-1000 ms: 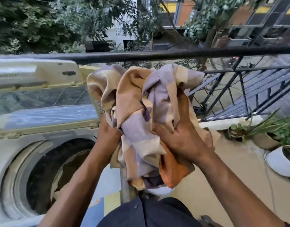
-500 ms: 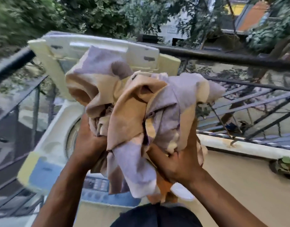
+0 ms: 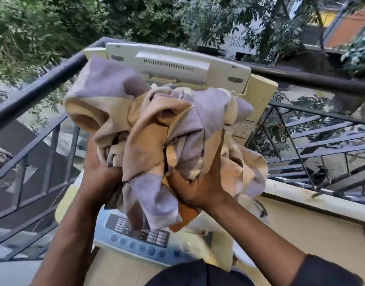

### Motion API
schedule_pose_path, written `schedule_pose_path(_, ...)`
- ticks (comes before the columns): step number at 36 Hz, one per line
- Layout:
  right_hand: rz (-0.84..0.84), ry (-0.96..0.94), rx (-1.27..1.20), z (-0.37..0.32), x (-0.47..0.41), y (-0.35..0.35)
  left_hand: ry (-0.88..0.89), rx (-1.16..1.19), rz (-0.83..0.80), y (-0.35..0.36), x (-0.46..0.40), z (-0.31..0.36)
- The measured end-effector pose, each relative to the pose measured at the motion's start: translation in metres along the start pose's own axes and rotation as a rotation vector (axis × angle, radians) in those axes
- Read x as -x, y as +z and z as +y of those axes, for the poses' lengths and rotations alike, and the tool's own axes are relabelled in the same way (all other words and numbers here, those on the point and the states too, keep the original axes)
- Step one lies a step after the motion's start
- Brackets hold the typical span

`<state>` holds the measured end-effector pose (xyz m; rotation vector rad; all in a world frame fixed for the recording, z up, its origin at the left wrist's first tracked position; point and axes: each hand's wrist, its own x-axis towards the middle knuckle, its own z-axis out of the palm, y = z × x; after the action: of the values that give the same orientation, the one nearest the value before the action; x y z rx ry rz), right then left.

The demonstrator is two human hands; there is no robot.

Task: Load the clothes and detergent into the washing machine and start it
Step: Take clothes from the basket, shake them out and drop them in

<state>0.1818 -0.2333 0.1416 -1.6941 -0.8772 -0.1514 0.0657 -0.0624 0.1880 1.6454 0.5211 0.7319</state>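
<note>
I hold a bunched cloth (image 3: 157,129) in purple, beige and orange checks with both hands, right over the top-loading washing machine. My left hand (image 3: 99,172) grips its lower left side. My right hand (image 3: 196,188) grips it from below on the right. The machine's cream lid (image 3: 177,67) stands raised behind the bundle. Its blue control panel (image 3: 140,236) with round buttons shows below the cloth. The bundle hides the drum opening. No detergent is in view.
A dark metal balcony railing (image 3: 39,85) runs along the left and behind the machine, continuing on the right (image 3: 313,129). A low cream parapet ledge (image 3: 301,195) lies to the right. Trees and buildings stand beyond.
My view has swung from beside the machine to facing it head-on. The bundle, still in both hands, now sits centred over the machine's top, and the control panel has come into view.
</note>
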Motion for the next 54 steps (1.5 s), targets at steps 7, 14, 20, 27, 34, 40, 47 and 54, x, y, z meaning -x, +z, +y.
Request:
schedule_pose_path(7, -0.069, 0.074, -0.017, 0.054, 0.002, 0.037, -0.123, -0.135, -0.159, -0.002, -0.027, -0.07)
schedule_pose_path(14, -0.352, 0.272, 0.603, 0.138, 0.033, 0.052, -0.319, -0.545, -0.508, -0.004, -0.042, -0.155)
schedule_pose_path(20, -0.896, 0.421, 1.031, 0.156, 0.029, 0.051, -0.712, -0.682, -0.816, 0.009, -0.032, -0.195)
schedule_pose_path(27, -0.558, 0.337, 0.99, 0.12, 0.034, 0.027, -0.696, -0.605, -0.884, 0.03, -0.024, -0.203)
schedule_pose_path(34, 0.039, 0.722, 0.972, 0.133, 0.06, -0.054, -0.603, -0.634, -0.933, 0.053, -0.019, -0.2)
schedule_pose_path(40, -0.022, 1.01, 0.578, 0.164, 0.074, -0.094, -0.452, -0.635, -1.008, 0.093, -0.014, -0.181)
schedule_pose_path(47, 0.045, 0.908, 0.629, 0.153, 0.068, -0.089, -0.357, -0.583, -1.076, 0.116, -0.001, -0.166)
schedule_pose_path(54, 0.061, 0.783, 0.27, 0.118, 0.031, -0.053, -0.358, -0.348, -1.008, 0.112, 0.009, -0.172)
